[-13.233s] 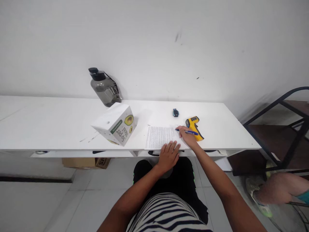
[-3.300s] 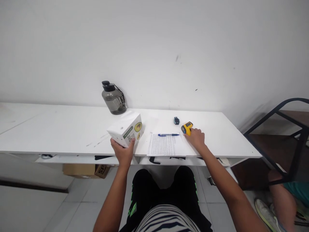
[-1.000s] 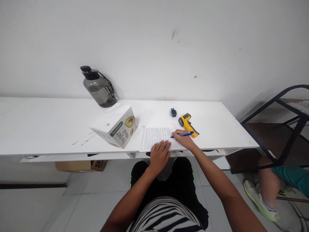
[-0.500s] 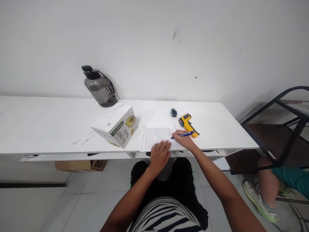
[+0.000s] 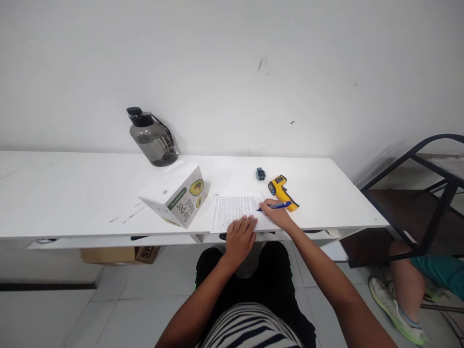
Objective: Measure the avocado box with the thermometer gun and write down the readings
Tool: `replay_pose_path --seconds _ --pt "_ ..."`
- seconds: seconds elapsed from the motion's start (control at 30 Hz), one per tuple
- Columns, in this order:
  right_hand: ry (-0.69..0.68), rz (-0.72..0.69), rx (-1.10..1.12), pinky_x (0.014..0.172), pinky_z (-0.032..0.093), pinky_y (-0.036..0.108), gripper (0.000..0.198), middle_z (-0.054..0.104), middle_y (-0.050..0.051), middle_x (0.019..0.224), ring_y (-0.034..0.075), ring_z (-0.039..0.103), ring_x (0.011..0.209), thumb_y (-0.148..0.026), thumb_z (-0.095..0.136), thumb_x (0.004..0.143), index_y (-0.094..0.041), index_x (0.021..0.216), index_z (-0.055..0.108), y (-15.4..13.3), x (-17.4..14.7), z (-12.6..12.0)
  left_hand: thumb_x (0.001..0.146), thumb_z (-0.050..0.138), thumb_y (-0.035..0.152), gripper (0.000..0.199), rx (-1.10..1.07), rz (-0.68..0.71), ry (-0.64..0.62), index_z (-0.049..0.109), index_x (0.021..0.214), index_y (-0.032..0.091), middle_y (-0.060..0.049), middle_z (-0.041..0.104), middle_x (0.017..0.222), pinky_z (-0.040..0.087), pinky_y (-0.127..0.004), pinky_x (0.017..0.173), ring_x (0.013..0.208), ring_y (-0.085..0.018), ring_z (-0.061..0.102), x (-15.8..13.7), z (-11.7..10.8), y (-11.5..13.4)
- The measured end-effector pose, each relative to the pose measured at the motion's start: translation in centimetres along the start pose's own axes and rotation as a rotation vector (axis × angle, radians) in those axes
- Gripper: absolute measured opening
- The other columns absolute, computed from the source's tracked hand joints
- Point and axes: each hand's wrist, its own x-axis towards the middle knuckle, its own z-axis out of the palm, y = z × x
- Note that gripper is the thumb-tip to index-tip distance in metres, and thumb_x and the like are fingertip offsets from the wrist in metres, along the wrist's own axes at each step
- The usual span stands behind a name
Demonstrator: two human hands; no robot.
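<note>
Blue pen (image 5: 281,205) pinched in my right hand (image 5: 276,215), I rest my left hand (image 5: 239,239), fingers slightly spread, on the paper (image 5: 234,208).

Blue pen (image 5: 281,205), white paper (image 5: 235,208), yellow-and-black thermometer (image 5: 281,190), striped shirt (image 5: 252,329)

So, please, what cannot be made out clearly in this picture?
All in the head view:
Paper: writing too small to read; lower edge partly covered by the left hand.
Watch: face too small to read.
Cardboard box: upper part hidden by the desk.
Another person: mostly cut off by the right edge.
</note>
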Motion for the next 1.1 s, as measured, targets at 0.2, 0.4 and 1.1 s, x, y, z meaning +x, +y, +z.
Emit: replay_pose_path --seconds 0.2,0.4,1.1 --pt "0.008 0.002 0.011 0.063 0.041 0.028 0.032 0.059 -0.001 0.062 0.016 0.055 0.064 -0.043 0.053 0.082 -0.020 0.062 0.059 0.00 0.02 0.00 0.089 0.054 0.028 0.038 -0.002 -0.005 0.000 0.058 0.127 0.025 -0.003 0.063 0.128 0.036 -0.038 0.100 0.118 -0.020 0.056 -0.01 0.00 0.01" --pt "0.007 0.000 -0.002 0.063 0.041 0.028 0.031 0.059 0.000 0.061 0.017 0.055 0.066 -0.043 0.052 0.081 -0.020 0.061 0.058 -0.09 0.04 -0.06 0.090 0.053 0.028 0.038 -0.001 -0.005 0.004 0.058 0.127 0.025 -0.004 0.063 0.127 0.037 -0.039 0.101 0.118 -0.021 0.057 0.00 0.02 0.00" --pt "0.041 0.020 0.010 0.066 0.042 0.029 0.032 0.059 0.000 0.062 0.017 0.055 0.067 -0.043 0.051 0.081 -0.020 0.060 0.057 -0.25 -0.17 -0.23 0.090 0.053 0.028 0.038 -0.003 -0.010 0.000 0.058 0.127 0.025 -0.004 0.063 0.128 0.036 -0.038 0.101 0.118 -0.021 0.056 -0.11 0.28 0.09"
